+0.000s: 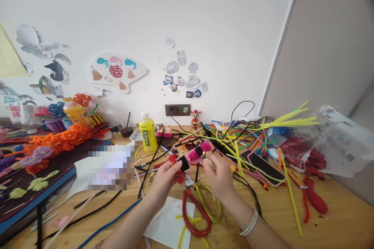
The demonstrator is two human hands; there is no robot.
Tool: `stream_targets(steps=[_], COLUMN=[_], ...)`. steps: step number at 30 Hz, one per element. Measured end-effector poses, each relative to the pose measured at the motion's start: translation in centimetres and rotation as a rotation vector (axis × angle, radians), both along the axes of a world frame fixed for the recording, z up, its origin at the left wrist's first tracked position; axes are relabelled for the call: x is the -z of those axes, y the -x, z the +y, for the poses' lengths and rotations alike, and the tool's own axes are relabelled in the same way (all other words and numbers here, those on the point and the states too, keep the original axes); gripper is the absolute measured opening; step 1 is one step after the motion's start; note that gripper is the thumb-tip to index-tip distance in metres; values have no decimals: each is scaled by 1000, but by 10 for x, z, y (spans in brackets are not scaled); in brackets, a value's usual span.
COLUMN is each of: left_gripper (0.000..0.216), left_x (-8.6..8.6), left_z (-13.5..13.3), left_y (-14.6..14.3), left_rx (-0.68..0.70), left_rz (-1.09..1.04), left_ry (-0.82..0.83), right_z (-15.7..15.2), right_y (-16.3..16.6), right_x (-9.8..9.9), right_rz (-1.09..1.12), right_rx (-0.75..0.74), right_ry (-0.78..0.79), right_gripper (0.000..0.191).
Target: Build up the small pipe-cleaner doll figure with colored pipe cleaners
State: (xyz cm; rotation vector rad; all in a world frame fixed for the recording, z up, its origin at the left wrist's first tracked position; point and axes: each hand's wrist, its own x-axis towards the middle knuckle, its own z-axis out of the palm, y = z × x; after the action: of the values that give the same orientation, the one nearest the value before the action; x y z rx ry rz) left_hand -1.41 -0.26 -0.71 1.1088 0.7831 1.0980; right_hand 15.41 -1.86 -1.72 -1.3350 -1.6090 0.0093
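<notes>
In the middle of the head view, my left hand (171, 171) is closed around a figure made of fuzzy pipe cleaners. Its pink and black end (199, 152) points up and to the right, while red loops show by my fingers. My right hand (217, 173), wearing a silver bracelet, is closed on a lighter (209, 162) mostly hidden by the fingers. A small flame (203, 154) burns at its tip, right beside the pink part. Below both hands lie scissors (196, 212) with red and yellow handles, near a white paper sheet (163, 221) bearing yellow pipe cleaners.
A yellow drink bottle (148, 134) stands behind my left hand. Right of my right hand lie a phone (263, 167) and a heap of coloured pipe cleaners (260, 136). Orange pipe-cleaner flowers (55, 140) sit at left. Red balloons (317, 196) lie far right.
</notes>
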Motion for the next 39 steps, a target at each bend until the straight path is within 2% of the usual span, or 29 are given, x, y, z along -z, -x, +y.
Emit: stream_targets(steps=[4,7,10,14,17,21,30,39], left_gripper=[29,31,35,32,31,33,34,35], left_x=[-4,-5,-3,3,8,15,17,18], left_z=[-1,-1,1,2,2,5,7,6], left_y=[0,0,1,5,9,11,12,14], left_rx=[-45,-168,-300,-403,-427,-428,-493,-517], left_rz=[64,205,390,657,787,878,949,1000], left_ry=[-23,-126,-296,-626,-831,-1009,-1161,-1202], right_z=[-1,-2,-3,-2,-1,-1,0,-3], right_y=[1,2,2,3,4,5,4,1], right_x=[-1,-2,-4,-4,-3,-4,-4,-10], right_rz=[-49,-45,-36,-39,-47,-34,-44,-41], right_rx=[3,5,17,30,34,21,64,110], right_ry=[-23,-29,-12,34,51,85,80,101], right_gripper=[24,24,26,30,31,32,34,30])
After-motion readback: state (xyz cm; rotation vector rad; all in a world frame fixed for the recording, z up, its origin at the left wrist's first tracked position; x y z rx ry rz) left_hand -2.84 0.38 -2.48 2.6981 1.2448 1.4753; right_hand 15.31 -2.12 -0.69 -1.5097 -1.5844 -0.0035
